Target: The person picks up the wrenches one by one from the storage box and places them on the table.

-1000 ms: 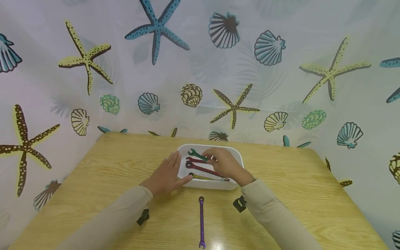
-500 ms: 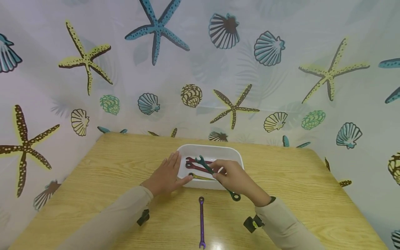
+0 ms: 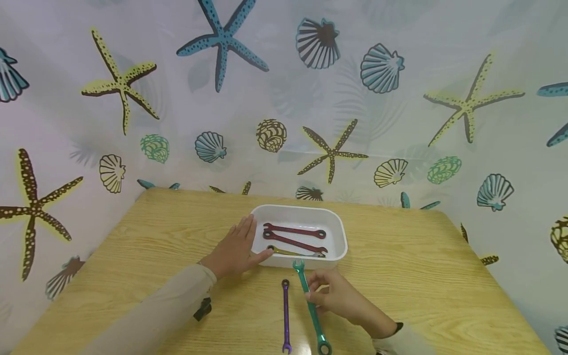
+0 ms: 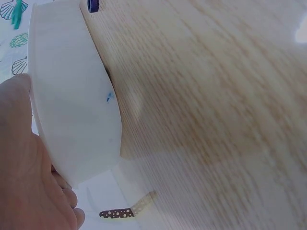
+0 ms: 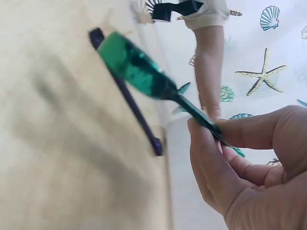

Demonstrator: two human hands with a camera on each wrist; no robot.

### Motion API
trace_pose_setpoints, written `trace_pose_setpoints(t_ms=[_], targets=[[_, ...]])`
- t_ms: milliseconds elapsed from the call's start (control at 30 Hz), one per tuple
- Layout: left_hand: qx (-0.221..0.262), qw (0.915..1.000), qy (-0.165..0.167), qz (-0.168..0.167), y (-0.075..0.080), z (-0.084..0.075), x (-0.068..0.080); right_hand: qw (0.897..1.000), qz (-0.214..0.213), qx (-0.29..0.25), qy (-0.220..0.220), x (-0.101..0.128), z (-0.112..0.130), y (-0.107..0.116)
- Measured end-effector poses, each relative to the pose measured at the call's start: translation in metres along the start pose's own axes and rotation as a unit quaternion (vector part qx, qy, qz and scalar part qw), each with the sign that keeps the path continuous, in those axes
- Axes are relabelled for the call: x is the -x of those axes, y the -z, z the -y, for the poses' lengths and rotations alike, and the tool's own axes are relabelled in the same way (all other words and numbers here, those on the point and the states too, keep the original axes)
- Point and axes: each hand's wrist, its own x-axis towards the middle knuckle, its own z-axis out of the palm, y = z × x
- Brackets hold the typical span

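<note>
My right hand (image 3: 335, 296) pinches a green combination wrench (image 3: 314, 318) between thumb and fingers, in front of the white bin (image 3: 342, 241). The wrench slants, open end by the bin's front rim and ring end towards me. In the right wrist view the green wrench (image 5: 139, 69) is held above the tabletop. Left of it, a purple combination wrench (image 3: 286, 313) lies lengthwise on the table. My left hand (image 3: 235, 249) rests with straight fingers along the bin's left side, thumb on the front rim. In the left wrist view the thumb (image 4: 17, 91) touches the rim.
Inside the bin lie two red wrenches, the rear one (image 3: 295, 230) and the front one (image 3: 295, 241), plus a yellow wrench (image 3: 287, 252) partly hidden by the front wall. A curtain (image 3: 275, 88) with starfish and shells hangs behind the wooden table (image 3: 399, 256).
My right hand has lifted the green wrench out of the bin and brought it towards me, turning it to lie almost parallel to the purple wrench. My left hand stays on the bin.
</note>
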Motion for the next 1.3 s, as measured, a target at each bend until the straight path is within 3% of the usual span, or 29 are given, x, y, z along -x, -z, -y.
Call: trace_pose_setpoints(t_ms=[367, 867, 1067, 1300], targets=[[0.002, 1.0, -0.004, -0.004, 0.004, -0.002, 0.0, 0.996, -0.02, -0.079, -0.046, 0.002, -0.031, -0.013], [0.002, 1.0, -0.003, -0.005, 0.004, -0.002, 0.001, 0.993, -0.027, -0.09, -0.065, -0.001, -0.04, -0.017], [0.003, 0.9999, 0.007, -0.006, 0.001, -0.002, 0.001, 0.994, -0.033, -0.078, -0.066, 0.001, -0.04, -0.019], [0.007, 0.9999, 0.01, -0.005, 0.0, -0.002, 0.0, 0.997, -0.054, -0.023, -0.054, 0.004, -0.041, -0.025]])
